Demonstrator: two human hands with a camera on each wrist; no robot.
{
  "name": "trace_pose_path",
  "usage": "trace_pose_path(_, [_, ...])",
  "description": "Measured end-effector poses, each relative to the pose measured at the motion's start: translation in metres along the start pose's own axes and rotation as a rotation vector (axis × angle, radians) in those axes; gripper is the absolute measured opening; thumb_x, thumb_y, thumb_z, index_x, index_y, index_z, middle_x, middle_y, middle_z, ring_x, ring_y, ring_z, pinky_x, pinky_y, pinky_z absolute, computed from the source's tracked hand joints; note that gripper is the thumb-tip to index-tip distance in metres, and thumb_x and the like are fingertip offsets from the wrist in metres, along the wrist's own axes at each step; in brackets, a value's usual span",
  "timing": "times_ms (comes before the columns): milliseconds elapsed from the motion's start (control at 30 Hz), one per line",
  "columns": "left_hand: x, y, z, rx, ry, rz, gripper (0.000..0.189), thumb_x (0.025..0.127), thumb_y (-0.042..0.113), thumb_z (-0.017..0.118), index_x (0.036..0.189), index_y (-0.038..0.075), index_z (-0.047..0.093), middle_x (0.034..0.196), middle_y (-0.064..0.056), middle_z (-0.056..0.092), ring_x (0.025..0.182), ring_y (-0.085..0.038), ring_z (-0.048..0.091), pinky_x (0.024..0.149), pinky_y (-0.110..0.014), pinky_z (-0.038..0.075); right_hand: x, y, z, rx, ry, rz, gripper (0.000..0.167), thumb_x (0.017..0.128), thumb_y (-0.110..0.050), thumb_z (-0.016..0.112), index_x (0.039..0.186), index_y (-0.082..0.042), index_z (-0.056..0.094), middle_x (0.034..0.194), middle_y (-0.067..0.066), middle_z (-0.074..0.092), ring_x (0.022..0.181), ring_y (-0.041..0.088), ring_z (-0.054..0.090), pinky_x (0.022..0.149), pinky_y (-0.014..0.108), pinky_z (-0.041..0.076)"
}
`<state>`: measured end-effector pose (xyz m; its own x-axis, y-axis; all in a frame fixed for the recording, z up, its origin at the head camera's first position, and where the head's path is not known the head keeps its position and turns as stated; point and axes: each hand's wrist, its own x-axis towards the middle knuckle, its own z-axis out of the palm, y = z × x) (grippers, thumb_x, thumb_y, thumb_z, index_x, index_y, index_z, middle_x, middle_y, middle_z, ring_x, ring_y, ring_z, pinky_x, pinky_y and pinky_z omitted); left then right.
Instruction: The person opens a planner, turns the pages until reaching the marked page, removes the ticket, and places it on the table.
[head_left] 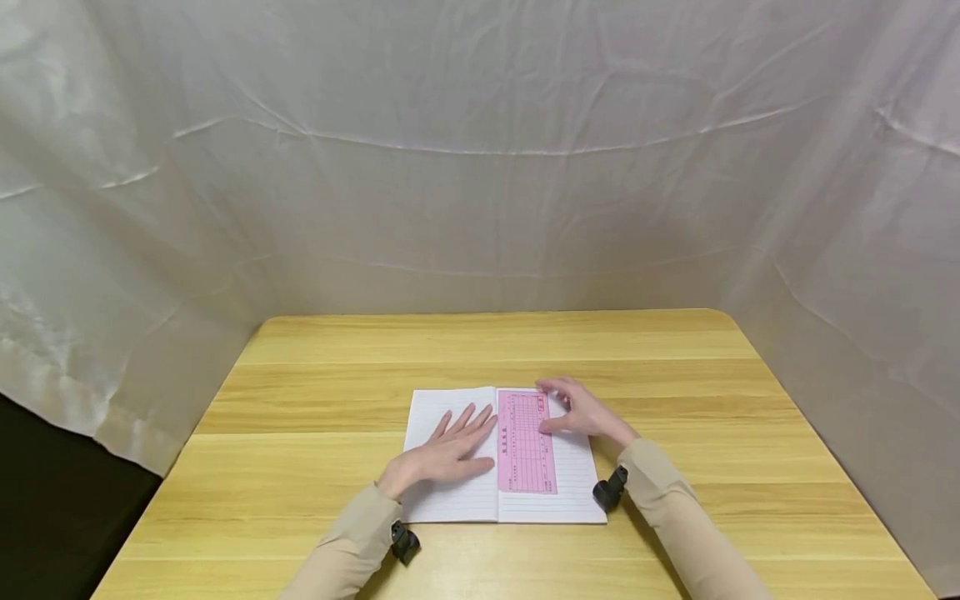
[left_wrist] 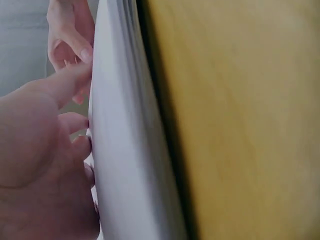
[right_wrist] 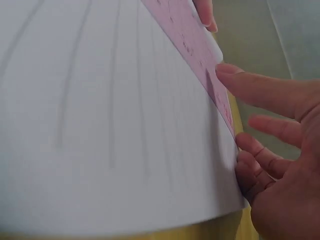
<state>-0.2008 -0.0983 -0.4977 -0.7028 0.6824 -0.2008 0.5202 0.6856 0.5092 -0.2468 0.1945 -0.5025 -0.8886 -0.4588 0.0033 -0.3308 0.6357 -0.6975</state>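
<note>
A lined notebook (head_left: pixel 573 467) lies open on the table. Along the centre fold, on its right page, is a pink printed form slip (head_left: pixel 527 454). My left hand (head_left: pixel 450 454) rests on the left page with fingers spread, the fingertips close to the fold. Over the upper part of the right page, my right hand (head_left: pixel 585 412) has its thumb at the slip's right edge and its other fingers near the page's top. In the right wrist view, the thumb (right_wrist: pixel 232 70) stands apart from the loosely bent fingers (right_wrist: pixel 260 155), with nothing pinched between them.
The wooden table (head_left: pixel 300 467) extends around the notebook on all sides. Grey-white sheeting (head_left: pixel 480 208) hangs behind and at both sides. A dark area (head_left: pixel 60 500) shows at the lower left. Each sleeve carries a small black wrist camera (head_left: pixel 405 543).
</note>
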Motion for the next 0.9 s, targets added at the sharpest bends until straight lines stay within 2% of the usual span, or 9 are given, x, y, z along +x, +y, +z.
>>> trace_pose_path(100, [-0.003,-0.003,-0.001,0.027,-0.028,-0.008,0.092,0.096,0.055,0.058,0.163,0.012,0.011,0.171,-0.010,0.000,0.159,-0.034,-0.004,0.127,-0.061,-0.004,0.002,-0.003,0.001,-0.024,-0.008,0.036,0.083,0.074,-0.024,0.087,0.143,0.002,0.050,0.137,0.024,0.054,0.120,0.040,0.055,0.102,0.060,0.050])
trace_pose_path(200, [-0.005,-0.006,-0.003,0.073,-0.045,-0.022,0.109,0.087,0.060,0.068,0.163,0.010,0.008,0.171,-0.011,-0.003,0.159,-0.034,-0.005,0.127,-0.060,-0.004,0.005,-0.006,0.002,-0.047,-0.018,0.077,0.082,0.072,-0.025,0.089,0.141,0.002,0.051,0.139,0.023,0.051,0.125,0.041,0.052,0.107,0.061,0.047])
trace_pose_path(333, [-0.006,-0.010,-0.004,0.101,-0.047,-0.042,0.120,0.081,0.063,0.073,0.162,0.007,0.005,0.171,-0.013,-0.005,0.159,-0.035,-0.006,0.128,-0.059,-0.004,0.006,-0.007,0.004,-0.059,-0.020,0.119,0.079,0.071,-0.024,0.089,0.138,0.001,0.053,0.139,0.022,0.050,0.128,0.040,0.050,0.110,0.062,0.043])
trace_pose_path(567, [-0.007,-0.012,-0.006,0.068,-0.044,-0.043,0.123,0.079,0.061,0.077,0.162,0.007,0.004,0.171,-0.013,-0.007,0.159,-0.035,-0.007,0.127,-0.059,-0.005,0.010,-0.010,0.003,-0.094,-0.030,0.146,0.072,0.070,-0.022,0.090,0.130,0.001,0.057,0.129,0.020,0.052,0.121,0.035,0.053,0.110,0.058,0.045])
trace_pose_path(900, [-0.007,-0.012,-0.005,0.070,-0.041,-0.048,0.123,0.078,0.061,0.077,0.163,0.008,0.004,0.171,-0.012,-0.007,0.159,-0.034,-0.007,0.128,-0.059,-0.005,0.012,-0.013,0.003,-0.122,-0.030,0.143,0.057,0.069,-0.020,0.091,0.113,0.002,0.062,0.116,0.015,0.056,0.106,0.025,0.053,0.102,0.048,0.051])
